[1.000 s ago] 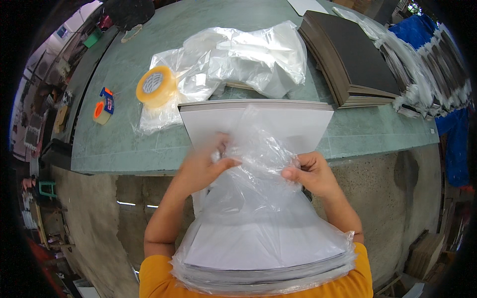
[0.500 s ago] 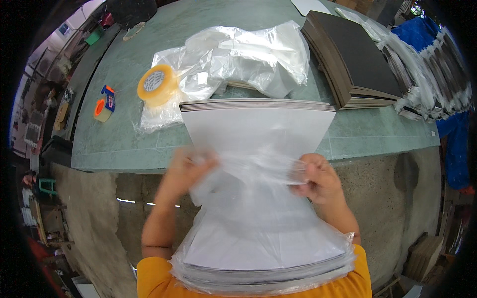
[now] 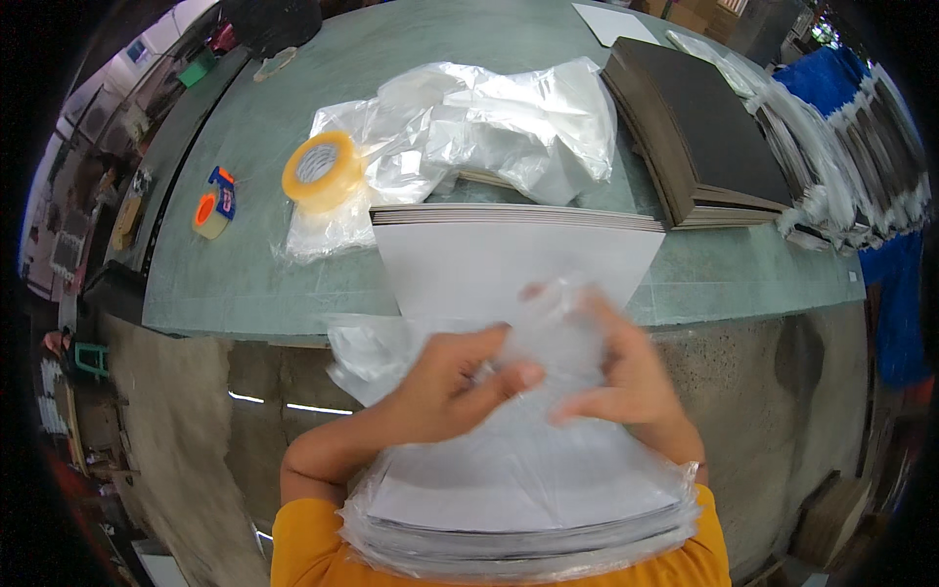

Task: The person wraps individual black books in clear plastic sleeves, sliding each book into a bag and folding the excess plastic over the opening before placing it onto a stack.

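Note:
A stack of white-faced boards [image 3: 518, 254] leans from the table edge toward my body, its lower part inside a clear plastic bag [image 3: 509, 479]. My left hand [image 3: 460, 382] is closed on the gathered plastic over the middle of the stack, thumb and fingers pointing right. Opposite it, my right hand [image 3: 626, 367] is at the bunched part of the bag. Motion smears its fingers, so its grip is unclear. A loose flap of plastic spreads out left of my left hand.
On the green table [image 3: 264, 303] lie a roll of clear tape [image 3: 323, 171], a small tape dispenser [image 3: 215, 203] and crumpled plastic bags [image 3: 499, 117]. A stack of dark boards [image 3: 704, 127] stands at right, beside several plastic-wrapped bundles [image 3: 831, 157].
Both hands have moved inward over the stack, the left one rightward. The plastic stretched between them is now bunched near the right hand, and a flap hangs out at left.

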{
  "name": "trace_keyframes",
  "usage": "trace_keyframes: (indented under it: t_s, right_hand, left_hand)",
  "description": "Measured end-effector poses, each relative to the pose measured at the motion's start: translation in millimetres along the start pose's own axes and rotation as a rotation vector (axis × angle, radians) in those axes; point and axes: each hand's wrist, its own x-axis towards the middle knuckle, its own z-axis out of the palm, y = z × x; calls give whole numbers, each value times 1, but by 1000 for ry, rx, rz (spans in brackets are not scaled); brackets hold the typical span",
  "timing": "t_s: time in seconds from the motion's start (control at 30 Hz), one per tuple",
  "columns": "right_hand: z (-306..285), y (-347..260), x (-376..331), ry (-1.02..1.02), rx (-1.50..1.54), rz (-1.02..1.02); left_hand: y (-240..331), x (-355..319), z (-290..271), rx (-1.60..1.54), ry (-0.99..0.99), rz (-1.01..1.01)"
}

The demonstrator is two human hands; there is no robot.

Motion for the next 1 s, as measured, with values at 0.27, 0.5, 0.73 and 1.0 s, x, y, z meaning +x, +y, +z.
trace_keyframes:
  t_s: [0.27,0.5,0.73,1.0]
  right_hand:
    - [13,29,-6,-847,199,125]
    - [-24,7,7,-1084,-98,420]
    - [-47,19,-25,-940,-1376,125]
    - [-88,0,-11,555,-867,-57]
  left_hand:
    - [3,8,-16,-741,166,-237]
    - [-2,-9,-57,-408,-252,29]
    - [-10,-25,-45,833,-537,-98]
    - [-20,-38,-51,602,-5,-45]
